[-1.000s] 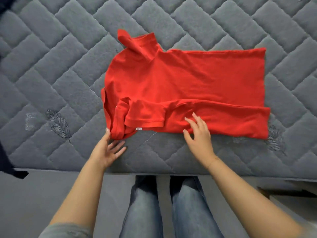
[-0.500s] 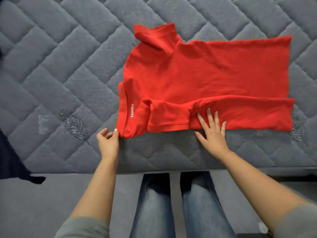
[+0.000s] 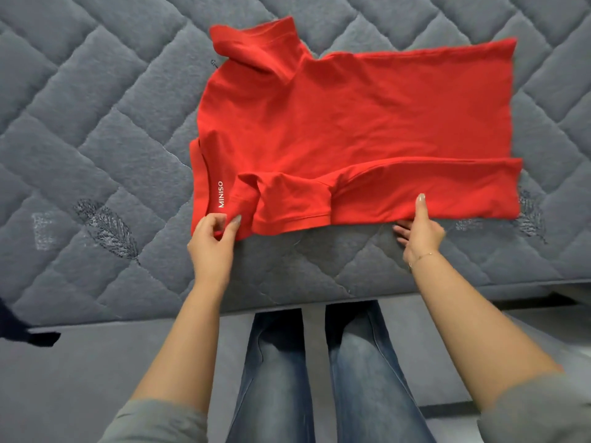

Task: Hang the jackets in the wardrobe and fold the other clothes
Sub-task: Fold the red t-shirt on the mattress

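The red T-shirt (image 3: 351, 123) lay flat on the quilted grey mattress (image 3: 96, 123), spread sideways near the mattress's front edge, its neck end toward the left and its hem toward the right. Its near side had been folded over onto the body, making a long band along the front, with one short sleeve (image 3: 291, 203) lying on top of that band. The other sleeve (image 3: 252, 36) stuck out at the far side, partly turned over. White lettering reading MINISO (image 3: 221, 194) showed inside the neckline at the shirt's left end. The left hand (image 3: 212, 244) pinched the shirt's near left corner just below the lettering, thumb and fingers closed narrowly on the cloth. The right hand (image 3: 419, 231) gripped the near folded edge further right, with the thumb lying on top of the fabric and the fingers tucked beneath it. A thin bracelet (image 3: 422, 257) circled the right wrist. Embroidered feather motifs (image 3: 107, 227) marked the mattress to the left of the shirt and by its near right corner. Below the mattress's front edge stood the person's legs in blue jeans (image 3: 319, 378), and grey sleeves (image 3: 153, 423) covered both upper arms. A dark piece of cloth (image 3: 19, 327) hung at the left edge of the view, too little of it visible to tell what it was.
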Motion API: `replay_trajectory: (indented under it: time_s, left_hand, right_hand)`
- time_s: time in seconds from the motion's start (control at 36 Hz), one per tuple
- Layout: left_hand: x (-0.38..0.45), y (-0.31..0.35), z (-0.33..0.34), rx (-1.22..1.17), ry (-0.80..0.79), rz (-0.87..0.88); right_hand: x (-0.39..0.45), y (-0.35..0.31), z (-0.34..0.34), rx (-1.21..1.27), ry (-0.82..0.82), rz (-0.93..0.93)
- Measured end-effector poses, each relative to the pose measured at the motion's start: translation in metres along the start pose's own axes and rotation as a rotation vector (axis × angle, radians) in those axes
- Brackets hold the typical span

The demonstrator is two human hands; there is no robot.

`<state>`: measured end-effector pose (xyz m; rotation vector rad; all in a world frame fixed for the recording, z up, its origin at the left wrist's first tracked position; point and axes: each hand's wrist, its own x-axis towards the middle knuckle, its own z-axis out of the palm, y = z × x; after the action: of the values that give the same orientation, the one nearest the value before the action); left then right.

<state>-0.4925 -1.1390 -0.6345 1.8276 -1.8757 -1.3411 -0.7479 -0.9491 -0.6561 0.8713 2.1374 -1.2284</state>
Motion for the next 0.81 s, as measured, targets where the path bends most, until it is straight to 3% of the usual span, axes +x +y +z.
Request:
replay_trajectory:
  time_s: [0.19,0.28,0.39,0.47,0.53,0.58,0.69,0.81]
  left_hand:
    - [0.002,-0.013,-0.036,-0.259,-0.212,-0.058]
    - [0.007,-0.023,-0.046,-0.069,-0.264,-0.096]
    - [0.006,-0.026,-0.036,0.36,-0.179,0.001]
    - [0.0,-0.017,-0.024,0.456,-0.143,0.017]
    - [-0.004,-0.01,-0.02,0.489,-0.125,-0.006]
    - [-0.011,0.001,-0.015,0.465,-0.124,-0.018]
    - [-0.027,0.026,-0.004,0.353,-0.084,0.046]
    - [-0.02,0.042,0.016,0.463,-0.076,0.331]
  right_hand:
    - [0.028,0.0,-0.028,-0.124,0.141,-0.082]
    - [0.031,0.008,-0.047,-0.191,0.075,-0.137]
    - [0.029,0.009,-0.055,-0.389,-0.187,-0.034]
    - [0.03,0.002,-0.06,-0.41,-0.147,-0.007]
    - [0.031,-0.004,-0.068,-0.469,-0.023,-0.189]
    - [0.031,-0.013,-0.075,-0.614,0.058,-0.487]
    - [0.039,-0.035,-0.074,-0.828,-0.042,-1.023]
    - [0.065,-0.069,-0.069,-1.111,-0.238,-1.122]
